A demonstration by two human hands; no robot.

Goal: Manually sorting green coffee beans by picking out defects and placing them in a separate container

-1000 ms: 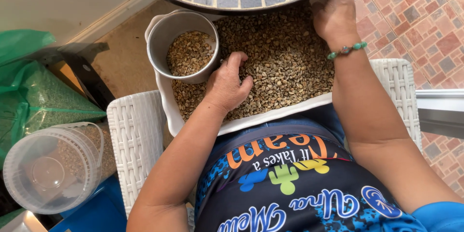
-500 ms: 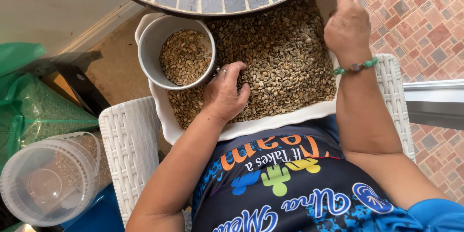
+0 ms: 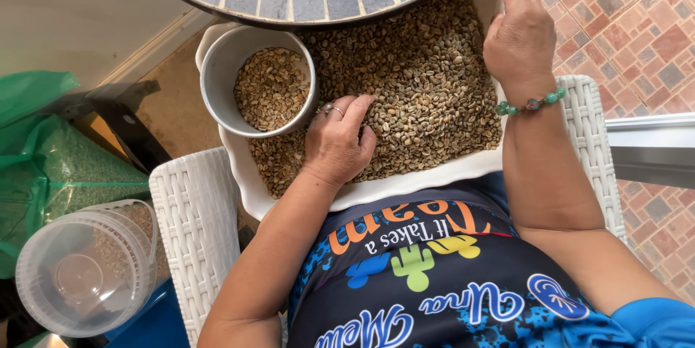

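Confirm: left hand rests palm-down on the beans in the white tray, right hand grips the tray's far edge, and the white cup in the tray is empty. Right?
Not quite. The head view shows the white cup partly filled with beans, not empty. The rest holds: left hand palm-down on the beans in the white tray, right hand at its far edge.

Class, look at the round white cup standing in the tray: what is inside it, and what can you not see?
The white cup holds pale brown beans, filling it partway. Its bottom is covered by them. The cup stands among the beans in the white tray, beside the left hand.
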